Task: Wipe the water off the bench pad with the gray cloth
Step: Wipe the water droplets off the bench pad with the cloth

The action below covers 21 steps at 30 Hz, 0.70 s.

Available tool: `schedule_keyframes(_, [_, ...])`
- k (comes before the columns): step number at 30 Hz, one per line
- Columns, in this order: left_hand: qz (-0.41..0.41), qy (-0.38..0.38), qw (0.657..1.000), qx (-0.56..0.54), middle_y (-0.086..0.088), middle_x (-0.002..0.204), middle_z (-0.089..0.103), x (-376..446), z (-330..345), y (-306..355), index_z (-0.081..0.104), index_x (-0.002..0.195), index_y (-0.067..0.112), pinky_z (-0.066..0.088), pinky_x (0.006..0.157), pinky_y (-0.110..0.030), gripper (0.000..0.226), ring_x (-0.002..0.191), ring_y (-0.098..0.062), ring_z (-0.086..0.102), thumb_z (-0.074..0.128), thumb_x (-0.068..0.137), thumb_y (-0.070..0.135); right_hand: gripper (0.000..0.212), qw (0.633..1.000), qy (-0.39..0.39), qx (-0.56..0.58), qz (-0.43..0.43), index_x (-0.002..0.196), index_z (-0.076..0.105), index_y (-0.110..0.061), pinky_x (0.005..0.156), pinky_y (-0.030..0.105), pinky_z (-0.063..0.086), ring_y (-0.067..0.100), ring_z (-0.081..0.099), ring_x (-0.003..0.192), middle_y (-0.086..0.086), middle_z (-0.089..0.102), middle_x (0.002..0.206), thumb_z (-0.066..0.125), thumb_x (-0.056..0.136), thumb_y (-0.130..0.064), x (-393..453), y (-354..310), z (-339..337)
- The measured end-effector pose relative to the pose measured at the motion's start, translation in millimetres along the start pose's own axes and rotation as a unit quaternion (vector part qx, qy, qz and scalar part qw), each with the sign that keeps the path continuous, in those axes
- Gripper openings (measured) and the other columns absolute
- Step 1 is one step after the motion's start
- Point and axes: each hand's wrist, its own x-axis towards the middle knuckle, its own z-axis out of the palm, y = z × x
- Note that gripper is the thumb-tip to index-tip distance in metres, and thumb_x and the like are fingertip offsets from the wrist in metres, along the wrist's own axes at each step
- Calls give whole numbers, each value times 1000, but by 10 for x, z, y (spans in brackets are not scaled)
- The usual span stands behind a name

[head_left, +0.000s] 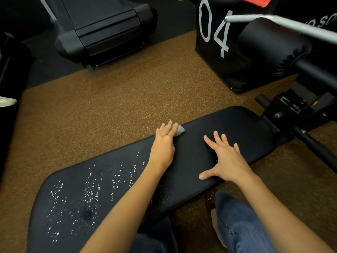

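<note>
A long black bench pad (pixel 228 125) runs from the lower left to the upper right. Water droplets (pixel 87 194) speckle its near left half; the far right half looks dry. My left hand (pixel 164 143) lies flat with straight fingers on a small gray cloth (pixel 179 130), pressing it onto the pad's far edge. Only the cloth's right end shows past the fingers. My right hand (pixel 224 159) rests flat on the pad with fingers spread, to the right of the cloth, holding nothing.
The bench's black metal frame (pixel 295 110) and a padded roller (pixel 269 44) stand at the right. A black box marked 04 (pixel 215 30) sits behind. A treadmill base (pixel 105 28) is at the back left. Brown speckled flooring (pixel 109 106) surrounds the bench. My jeans-clad knees (pixel 238 225) are below.
</note>
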Motion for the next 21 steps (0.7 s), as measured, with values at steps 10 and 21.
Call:
schedule_keyframes(10, [73,-19,997,-7,-6,161,24,-449,112,165,31,152,12,6,120,-27,67,151,-27,12,39,90,-13,130,1000,-2,-16,2,153,-2,-34,117,53,0,23,-14,147,1,-14,161,82,57,-60,22,-5,8])
schedule_keyframes(21, [118,-28,993,-8,-10,160,27,-642,180,296,31,152,8,1,120,-39,78,150,-34,13,47,81,-20,129,1000,1,-19,6,153,-1,-33,116,53,0,23,-14,147,2,-13,161,82,57,-59,27,-12,16])
